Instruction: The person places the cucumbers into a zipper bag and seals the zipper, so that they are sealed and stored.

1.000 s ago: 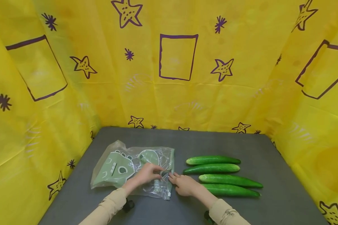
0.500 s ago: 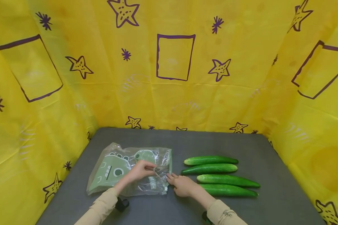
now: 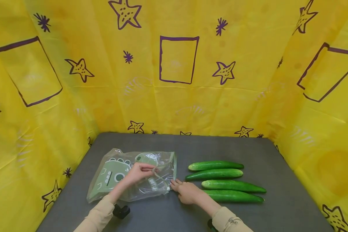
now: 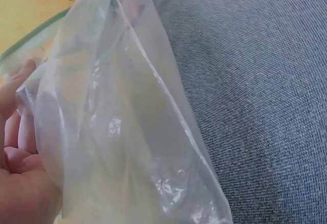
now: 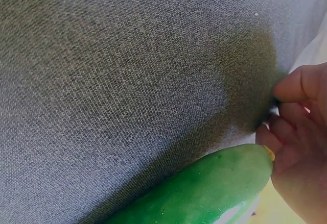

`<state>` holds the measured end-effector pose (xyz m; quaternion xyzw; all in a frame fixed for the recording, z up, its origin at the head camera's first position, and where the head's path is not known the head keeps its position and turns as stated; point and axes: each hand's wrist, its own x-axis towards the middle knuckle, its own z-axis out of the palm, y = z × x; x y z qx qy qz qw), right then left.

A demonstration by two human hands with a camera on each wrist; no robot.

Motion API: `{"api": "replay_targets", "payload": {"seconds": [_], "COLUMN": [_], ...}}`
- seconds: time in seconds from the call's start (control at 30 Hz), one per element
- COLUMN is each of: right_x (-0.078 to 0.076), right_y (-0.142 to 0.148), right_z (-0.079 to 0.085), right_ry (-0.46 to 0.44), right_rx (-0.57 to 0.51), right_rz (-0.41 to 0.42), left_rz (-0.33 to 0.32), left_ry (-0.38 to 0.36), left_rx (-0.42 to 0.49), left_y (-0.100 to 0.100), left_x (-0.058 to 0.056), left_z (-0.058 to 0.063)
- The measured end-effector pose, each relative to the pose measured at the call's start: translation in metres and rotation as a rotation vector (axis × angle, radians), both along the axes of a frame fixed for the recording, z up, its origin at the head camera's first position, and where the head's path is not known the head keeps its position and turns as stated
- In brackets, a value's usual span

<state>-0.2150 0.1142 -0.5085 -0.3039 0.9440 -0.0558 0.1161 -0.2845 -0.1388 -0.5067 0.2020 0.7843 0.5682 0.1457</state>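
Note:
A clear zip bag (image 3: 143,195) with a green cartoon print lies on the left half of the grey table, its mouth towards the right. My left hand (image 3: 137,173) pinches the upper lip of that mouth and holds it raised, so the mouth gapes. In the left wrist view the film of the bag (image 4: 127,112) covers part of the left hand (image 4: 25,183). My right hand (image 3: 188,192) rests its fingertips at the bag's lower lip, low on the table. Beside it, in the right wrist view, is the end of a green cucumber (image 5: 204,185).
Several cucumbers lie roughly parallel right of the bag, the farthest cucumber (image 3: 216,165) at the back and the nearest cucumber (image 3: 236,196) partly behind the right forearm. Yellow patterned cloth (image 3: 179,106) walls the grey table (image 3: 214,148) at the back and sides.
My left hand has moved left and slightly up with the bag's upper lip, and the mouth has opened wider. The right hand stays by the lower lip. The view has shifted slightly.

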Motion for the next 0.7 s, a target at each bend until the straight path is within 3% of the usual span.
{"api": "replay_targets", "payload": {"seconds": [0.43,0.7], "right_x": [0.0,-0.004], "right_y": [0.001,0.002], "right_z": [0.002,0.001], "right_ry": [-0.015,-0.061], "right_rx": [-0.02,-0.03], "right_rz": [0.014,0.007], "left_rz": [0.03,0.0], "left_ry": [-0.109,-0.173], "left_rx": [0.065,0.227], "left_y": [-0.01,-0.014], "left_x": [0.001,-0.002], "left_z": [0.003,-0.004]}}
